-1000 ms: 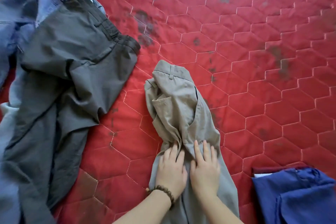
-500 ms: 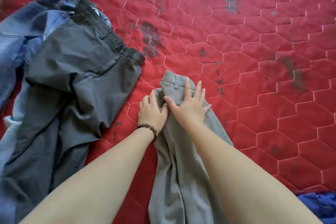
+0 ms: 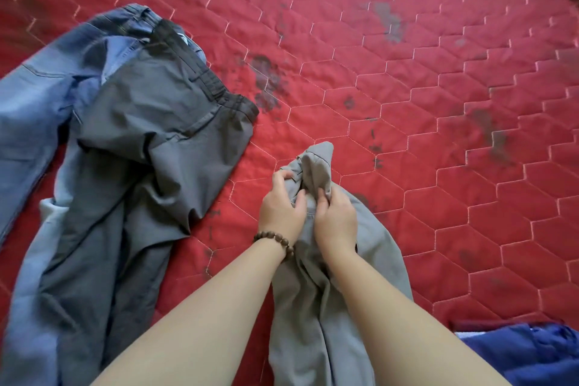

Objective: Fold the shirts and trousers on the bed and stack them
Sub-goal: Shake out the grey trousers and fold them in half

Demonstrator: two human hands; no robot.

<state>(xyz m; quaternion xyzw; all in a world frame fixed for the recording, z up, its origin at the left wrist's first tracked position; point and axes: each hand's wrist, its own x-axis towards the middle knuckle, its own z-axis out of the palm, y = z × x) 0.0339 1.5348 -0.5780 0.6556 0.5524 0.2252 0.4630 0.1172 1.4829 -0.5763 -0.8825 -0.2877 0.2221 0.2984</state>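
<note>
My left hand (image 3: 282,207) & right hand (image 3: 336,219) both pinch the bunched waist end of the grey trousers (image 3: 322,307) on the red bed (image 3: 407,88). Dark trousers (image 3: 150,135) lie over jeans (image 3: 34,103) to my left, well apart.

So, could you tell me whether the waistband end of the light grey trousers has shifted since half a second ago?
Yes. The light grey trousers are bunched and lifted off the red quilt.

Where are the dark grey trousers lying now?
In the head view, the dark grey trousers lie on the left of the red bed cover, partly over the blue jeans, left of both hands.
</note>
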